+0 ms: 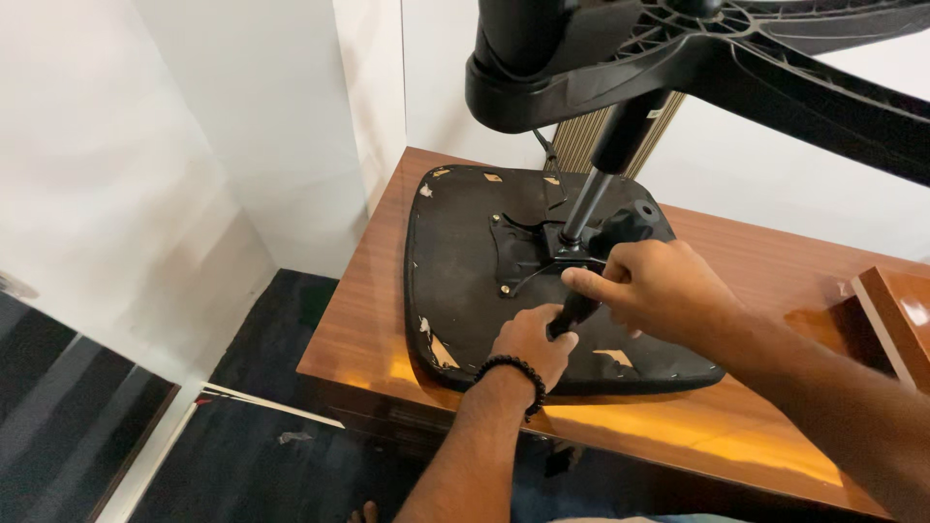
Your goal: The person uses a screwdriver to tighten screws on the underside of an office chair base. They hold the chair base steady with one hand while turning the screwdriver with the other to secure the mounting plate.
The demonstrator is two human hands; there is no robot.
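An upturned office chair lies on a wooden table [368, 320]. Its black seat pan [460, 261], worn and chipped at the edges, faces up. A metal gas column [605, 169] rises from the mechanism plate [523, 252] to the black star base [678, 48] overhead. My left hand [531, 347], with a black bead bracelet on the wrist, is closed around a black lever handle [573, 315] beside the mechanism. My right hand [654, 286] grips the same black lever part just above it, near the foot of the column.
White walls stand at the left and back. Dark carpet [262, 455] lies below the table's left edge. A brown wooden block [896, 320] sits at the right of the table. Ribbed beige panelling [591, 136] shows behind the column.
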